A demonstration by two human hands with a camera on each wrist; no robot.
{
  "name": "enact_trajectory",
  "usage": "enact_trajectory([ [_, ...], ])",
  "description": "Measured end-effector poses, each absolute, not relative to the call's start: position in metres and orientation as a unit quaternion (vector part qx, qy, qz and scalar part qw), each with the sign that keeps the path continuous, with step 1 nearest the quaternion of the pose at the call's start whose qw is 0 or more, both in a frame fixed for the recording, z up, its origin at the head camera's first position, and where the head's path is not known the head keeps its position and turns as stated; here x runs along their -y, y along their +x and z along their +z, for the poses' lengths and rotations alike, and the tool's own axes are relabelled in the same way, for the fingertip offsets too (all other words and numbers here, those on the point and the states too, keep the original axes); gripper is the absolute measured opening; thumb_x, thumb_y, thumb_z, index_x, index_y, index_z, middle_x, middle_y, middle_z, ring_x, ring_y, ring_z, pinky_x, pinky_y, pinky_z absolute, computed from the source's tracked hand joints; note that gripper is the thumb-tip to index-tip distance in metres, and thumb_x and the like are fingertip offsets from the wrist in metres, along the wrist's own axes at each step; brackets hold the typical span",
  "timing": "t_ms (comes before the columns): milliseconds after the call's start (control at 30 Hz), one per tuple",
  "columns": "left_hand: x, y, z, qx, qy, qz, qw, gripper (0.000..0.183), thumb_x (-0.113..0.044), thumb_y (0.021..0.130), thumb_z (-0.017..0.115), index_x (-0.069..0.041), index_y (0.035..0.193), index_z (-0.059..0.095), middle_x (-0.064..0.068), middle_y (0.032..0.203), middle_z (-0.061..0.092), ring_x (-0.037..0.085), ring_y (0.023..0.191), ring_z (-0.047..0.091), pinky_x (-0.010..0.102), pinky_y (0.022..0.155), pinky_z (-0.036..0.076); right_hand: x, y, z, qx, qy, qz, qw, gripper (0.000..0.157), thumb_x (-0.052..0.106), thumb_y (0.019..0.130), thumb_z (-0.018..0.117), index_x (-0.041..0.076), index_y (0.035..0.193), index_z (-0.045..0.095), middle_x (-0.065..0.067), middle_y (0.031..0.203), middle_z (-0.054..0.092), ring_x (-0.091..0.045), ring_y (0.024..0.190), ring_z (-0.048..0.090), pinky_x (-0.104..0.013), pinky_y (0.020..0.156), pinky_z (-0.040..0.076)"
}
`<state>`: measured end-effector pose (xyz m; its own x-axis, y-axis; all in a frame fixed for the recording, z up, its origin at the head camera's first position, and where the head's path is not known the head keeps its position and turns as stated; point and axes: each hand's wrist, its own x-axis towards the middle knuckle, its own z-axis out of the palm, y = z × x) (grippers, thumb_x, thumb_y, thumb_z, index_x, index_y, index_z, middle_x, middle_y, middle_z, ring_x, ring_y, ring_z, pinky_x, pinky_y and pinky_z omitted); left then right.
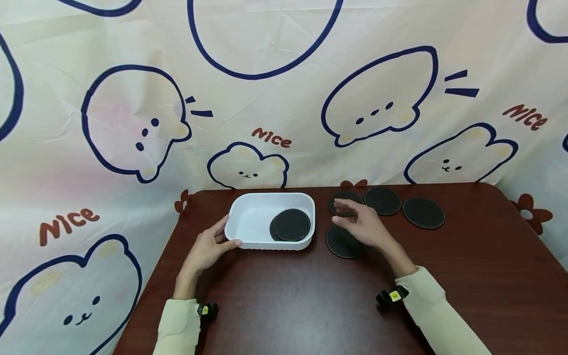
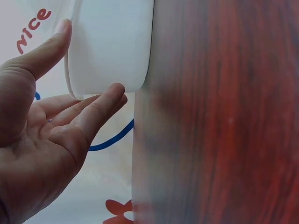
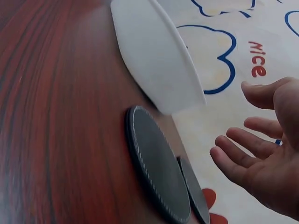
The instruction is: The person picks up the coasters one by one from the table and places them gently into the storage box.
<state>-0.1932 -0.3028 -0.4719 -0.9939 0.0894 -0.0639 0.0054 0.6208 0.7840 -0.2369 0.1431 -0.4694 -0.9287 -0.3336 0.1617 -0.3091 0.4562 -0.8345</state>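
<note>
A white rectangular plastic tray (image 1: 248,224) stands at the back of the table, with black round coasters (image 1: 292,225) overlapping inside its right half. My left hand (image 1: 209,249) holds the tray's left front corner, thumb at the rim and fingers against the end wall. In the left wrist view, the fingertips (image 2: 114,89) meet the white wall. My right hand (image 1: 366,224) is over the loose coasters with fingers spread and nothing in them. Beneath it lies a front coaster (image 1: 342,242); another coaster (image 1: 343,199) behind is partly hidden by the fingers. Stitching edges the near coaster (image 3: 156,165) in the right wrist view.
Two more coasters lie to the right, one coaster (image 1: 382,201) near the back edge and one coaster (image 1: 423,213) farther out. The dark brown wooden table (image 1: 284,301) ends against a printed cloth (image 1: 266,108) behind it.
</note>
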Motion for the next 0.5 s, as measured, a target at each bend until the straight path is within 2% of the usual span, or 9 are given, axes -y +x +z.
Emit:
enact_trajectory([
  [233,0.302,-0.192,-0.471,-0.899,0.023,0.435,0.05,0.097,-0.028,0.096,0.084,-0.009,0.171,0.026,0.024,0.168,0.042,0.04,0.145,0.056,0.051,0.108,0.055,-0.159,-0.236,-0.479,-0.874,-0.159,-0.459,0.004,0.056,0.028,0.105,0.073,0.002,0.153,0.058,-0.021,0.147,0.067,-0.038,0.131,0.068,-0.055,0.107,0.058],
  [500,0.3,-0.191,-0.47,-0.896,0.021,0.441,0.05,0.096,-0.026,0.096,0.083,-0.007,0.171,0.026,0.024,0.168,0.042,0.04,0.145,0.057,0.051,0.108,0.055,-0.172,-0.232,-0.488,-0.891,-0.146,-0.428,0.024,0.063,0.03,0.105,0.073,0.004,0.158,0.052,-0.02,0.157,0.059,-0.04,0.142,0.061,-0.06,0.114,0.051],
])
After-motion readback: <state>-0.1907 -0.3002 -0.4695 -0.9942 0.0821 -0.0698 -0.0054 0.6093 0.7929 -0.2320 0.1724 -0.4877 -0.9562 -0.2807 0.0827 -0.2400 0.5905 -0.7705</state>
